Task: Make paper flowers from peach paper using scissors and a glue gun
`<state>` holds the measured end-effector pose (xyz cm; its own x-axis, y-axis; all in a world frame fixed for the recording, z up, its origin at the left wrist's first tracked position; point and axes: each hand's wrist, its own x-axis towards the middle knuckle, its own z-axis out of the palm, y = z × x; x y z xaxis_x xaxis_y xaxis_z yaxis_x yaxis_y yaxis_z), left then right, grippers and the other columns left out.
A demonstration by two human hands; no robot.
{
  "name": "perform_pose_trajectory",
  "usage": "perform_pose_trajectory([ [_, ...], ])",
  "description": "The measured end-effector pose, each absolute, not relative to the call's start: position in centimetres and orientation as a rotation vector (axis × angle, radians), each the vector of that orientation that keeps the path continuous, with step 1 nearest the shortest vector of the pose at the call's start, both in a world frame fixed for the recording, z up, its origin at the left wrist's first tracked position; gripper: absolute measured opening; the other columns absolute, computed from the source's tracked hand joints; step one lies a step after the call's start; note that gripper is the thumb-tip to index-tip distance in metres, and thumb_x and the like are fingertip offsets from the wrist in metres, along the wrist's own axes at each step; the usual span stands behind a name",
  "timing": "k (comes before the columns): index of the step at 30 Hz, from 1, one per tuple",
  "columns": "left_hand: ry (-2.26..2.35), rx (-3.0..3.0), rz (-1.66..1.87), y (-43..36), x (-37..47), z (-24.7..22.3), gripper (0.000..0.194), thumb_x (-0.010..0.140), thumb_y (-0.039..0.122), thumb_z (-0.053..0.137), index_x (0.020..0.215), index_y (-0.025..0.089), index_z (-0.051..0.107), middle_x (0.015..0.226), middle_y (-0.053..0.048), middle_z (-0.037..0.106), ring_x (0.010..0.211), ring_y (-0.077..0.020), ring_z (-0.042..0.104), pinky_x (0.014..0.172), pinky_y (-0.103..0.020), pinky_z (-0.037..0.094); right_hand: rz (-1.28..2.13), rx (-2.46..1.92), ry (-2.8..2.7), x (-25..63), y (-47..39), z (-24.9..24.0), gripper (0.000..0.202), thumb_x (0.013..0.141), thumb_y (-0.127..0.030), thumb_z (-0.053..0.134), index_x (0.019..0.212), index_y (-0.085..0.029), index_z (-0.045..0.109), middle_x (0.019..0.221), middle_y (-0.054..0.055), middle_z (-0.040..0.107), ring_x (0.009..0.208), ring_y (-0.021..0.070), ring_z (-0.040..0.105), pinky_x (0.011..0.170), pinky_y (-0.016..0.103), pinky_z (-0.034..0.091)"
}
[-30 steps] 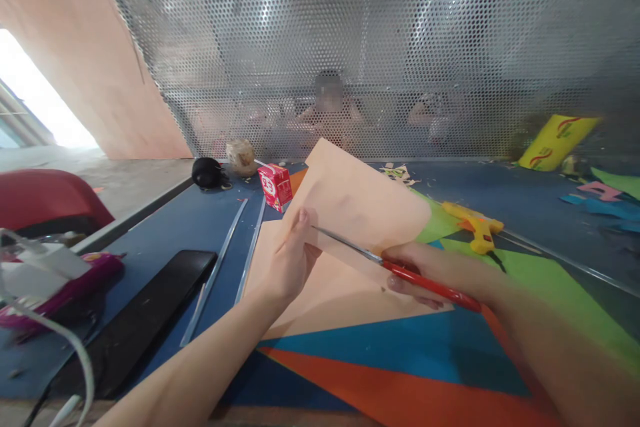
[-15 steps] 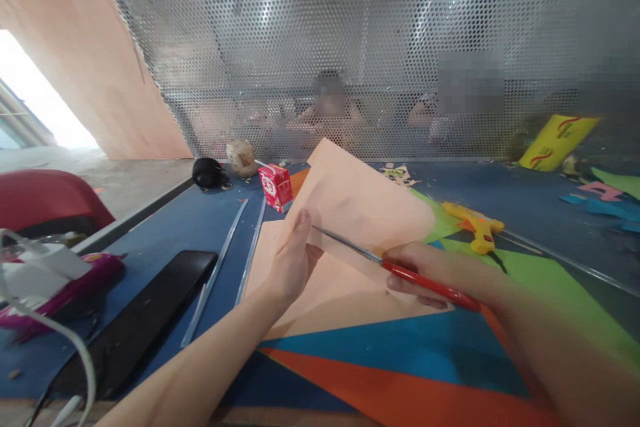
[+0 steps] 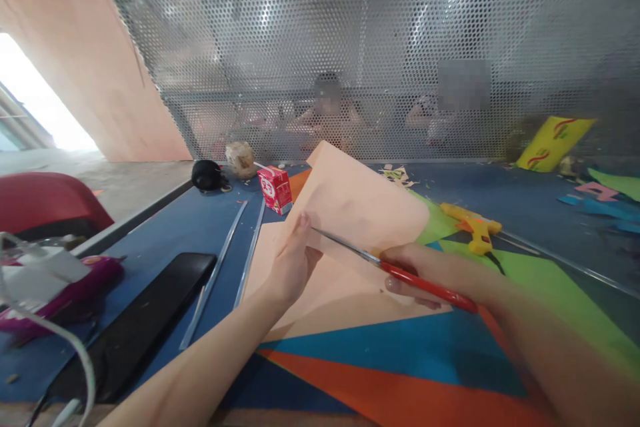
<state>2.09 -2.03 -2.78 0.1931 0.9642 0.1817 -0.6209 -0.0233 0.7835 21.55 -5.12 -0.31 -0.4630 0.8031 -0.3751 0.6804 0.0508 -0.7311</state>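
Blue table (image 3: 165, 233) backed by a perforated metal screen (image 3: 280, 33); I can make out seated people dimly through the holes. Both hands sit near mid-table, apart from each other, forearms entering from the two lower corners.

Left hand (image 3: 293, 263): wrist angled up and inward, thumb laid over the near edge of the peach sheet (image 3: 360, 200), which I have pinched; the fingers behind it are mostly hidden. Right hand (image 3: 435, 260): closed round the red handles of the scissors (image 3: 395, 269), forearm slanting in from the right. Blades point left and slightly up along the sheet's near edge, tip just beside the left thumb. I cannot tell how far the blades are parted.

Peach sheet is raised, tilted, its right end curled. Beneath it, more peach paper (image 3: 325, 297) lies flat, over a blue sheet (image 3: 390, 347) and an orange sheet (image 3: 350, 387). Right of these: green paper (image 3: 540, 280) and a yellow glue gun (image 3: 473, 223). Left: clear strips (image 3: 220, 273), then a long black object (image 3: 145, 317).

Farther back: red drink carton (image 3: 275, 188) with straw, paper scraps (image 3: 400, 177), yellow packet (image 3: 555, 143) at far right.
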Motion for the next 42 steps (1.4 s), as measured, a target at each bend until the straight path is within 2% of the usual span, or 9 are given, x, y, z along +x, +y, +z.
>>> perform_pose_trajectory([
  [9, 0.472, 0.898, 1.335, -2.19, 2.34, -2.73, 0.032, 0.084, 0.036, 0.048, 0.105, 0.018, 0.063, 0.108, -0.008, 0.066, 0.115, -0.0243, 0.049, 0.101, -0.037, 0.034, 1.477, -1.556, -2.103, 21.91, -4.92, -0.96, 0.027, 0.079, -0.045, 0.05, 0.074, -0.019, 0.044, 0.05, -0.008, 0.038, 0.035, 0.0051, 0.038, 0.031, 0.015, 0.03],
  [20, 0.494, 0.869, 1.324, -2.35, 2.27, -2.89, 0.031, 0.084, 0.037, 0.046, 0.103, 0.019, 0.064, 0.108, -0.007, 0.066, 0.116, -0.0241, 0.049, 0.101, -0.038, 0.033, 1.419, -1.518, -2.152, 21.49, -5.16, -0.23, 0.025, 0.08, -0.042, 0.05, 0.073, -0.019, 0.043, 0.05, -0.008, 0.04, 0.038, 0.005, 0.039, 0.033, 0.014, 0.033],
  [30, 0.475, 0.877, 1.263, -2.23, 2.46, -3.4, 0.032, 0.083, 0.04, 0.048, 0.1, 0.018, 0.065, 0.11, -0.007, 0.065, 0.117, -0.0255, 0.047, 0.103, -0.04, 0.029, 1.366, -1.532, -2.149, 21.37, -5.12, -0.51, 0.027, 0.078, -0.044, 0.051, 0.071, -0.02, 0.042, 0.05, -0.008, 0.038, 0.035, 0.0039, 0.035, 0.031, 0.014, 0.031],
  [37, 0.455, 0.865, 1.261, -2.22, 2.33, -3.51, 0.033, 0.084, 0.04, 0.047, 0.106, 0.021, 0.062, 0.114, -0.006, 0.063, 0.12, -0.0253, 0.044, 0.103, -0.041, 0.028, 1.553, -1.58, -1.946, 21.35, -4.84, -0.95, 0.01, 0.08, -0.027, 0.044, 0.073, -0.02, 0.046, 0.051, -0.008, 0.036, 0.034, 0.0043, 0.031, 0.031, 0.015, 0.027],
  [42, 0.423, 0.898, 1.241, -2.3, 2.29, -3.66, 0.032, 0.085, 0.039, 0.045, 0.103, 0.019, 0.063, 0.114, -0.005, 0.062, 0.119, -0.0255, 0.045, 0.102, -0.04, 0.03, 1.406, -1.578, -2.083, 21.15, -5.11, -0.56, 0.02, 0.077, -0.036, 0.052, 0.068, -0.02, 0.044, 0.049, -0.008, 0.036, 0.035, 0.0052, 0.032, 0.031, 0.016, 0.028],
])
